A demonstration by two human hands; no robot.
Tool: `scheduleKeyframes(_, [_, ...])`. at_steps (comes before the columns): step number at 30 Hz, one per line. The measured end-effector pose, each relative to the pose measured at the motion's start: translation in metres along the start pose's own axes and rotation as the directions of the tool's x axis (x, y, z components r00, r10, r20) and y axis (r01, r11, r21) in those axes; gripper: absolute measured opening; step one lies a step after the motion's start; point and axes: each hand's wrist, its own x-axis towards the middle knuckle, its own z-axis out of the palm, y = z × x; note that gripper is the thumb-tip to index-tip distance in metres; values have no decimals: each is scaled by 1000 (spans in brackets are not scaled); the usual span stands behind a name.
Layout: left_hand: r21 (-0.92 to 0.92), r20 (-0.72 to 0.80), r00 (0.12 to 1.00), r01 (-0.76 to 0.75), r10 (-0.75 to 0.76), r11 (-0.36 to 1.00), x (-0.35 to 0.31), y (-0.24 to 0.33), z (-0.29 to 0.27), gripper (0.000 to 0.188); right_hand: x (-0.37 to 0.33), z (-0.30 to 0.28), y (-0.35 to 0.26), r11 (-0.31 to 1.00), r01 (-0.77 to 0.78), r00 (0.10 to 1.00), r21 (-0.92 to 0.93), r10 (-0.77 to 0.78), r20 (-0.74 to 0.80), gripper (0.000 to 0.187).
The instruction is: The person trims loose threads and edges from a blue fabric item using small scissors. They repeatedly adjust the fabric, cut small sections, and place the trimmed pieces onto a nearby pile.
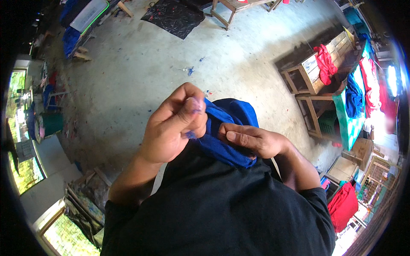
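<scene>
1. Several bright windows (26, 170) line the far left, with a dark green container (52, 123) near them
2. At the upper left, a pale tray with a bright green rim (89, 16) sits beside blue sheeting (70, 42)
3. The grey floor (115, 72) spreads across the middle, dotted with small blue and red scraps (190, 71), and a black sheet (175, 18) lies farther off
4. The left hand (173, 123) is raised at the left edge of the blue cloth, its grip pressed together, fingers curled in and thumb against them; purple-blue shows at the thumb tip and under the fingers, but I cannot tell whether that is stain or something held
5. The blue cloth (239, 112) is bunched between the two hands, just in front of the wearer's black shirt (213, 205)
6. The right hand (260, 143) has its grip pinching a fold of this cloth between thumb and forefinger
7. To the right, a red cloth (324, 64) drapes over a slatted wooden surface (311, 70); a green crate (328, 123) sits lower down
8. Farthest right, a turquoise sheet (348, 132) carries a blue bundle (353, 97), with cardboard boxes (361, 151) below it
</scene>
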Motion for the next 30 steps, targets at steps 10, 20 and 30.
scheduleKeyframes(10, [276,-17,996,-81,90,958,3,1,18,18,6,16,-20,955,79,928,-285,-175,-330,44])
scheduleKeyframes(20, [385,-161,986,18,48,923,10,4,16,20,22,21,4,993,101,974,-60,-111,-199,54])
scheduleKeyframes(30, [428,-65,996,86,-64,900,32,-1,19,18,25,29,0,998,68,967,-10,-68,-245,47])
